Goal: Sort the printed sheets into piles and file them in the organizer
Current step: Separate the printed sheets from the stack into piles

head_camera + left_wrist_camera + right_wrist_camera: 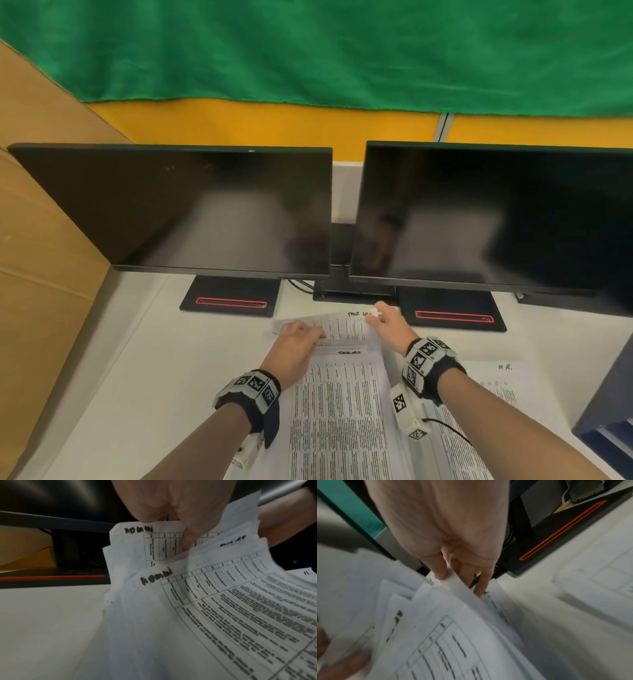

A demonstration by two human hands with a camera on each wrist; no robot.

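Note:
A thick stack of printed sheets [342, 404] with tables of text lies on the white desk [154, 359] in front of me. My left hand [298, 339] pinches the far ends of several sheets; in the left wrist view its thumb [187, 540] is tucked between sheets headed "ADMIN" [223, 608]. My right hand [385, 320] pinches the far right corner of a raised sheet [346, 327]; in the right wrist view its fingers [440, 568] hold that sheet's edge [453, 584]. A single sheet marked "H.R." [496, 380] lies to the right. A dark blue organizer [613, 404] shows at the right edge.
Two dark monitors [191, 209] [496, 216] stand at the back on black bases with red slots [231, 296] [452, 313], just beyond my hands. A cardboard panel [44, 240] walls the left side. Bare desk lies left of the stack.

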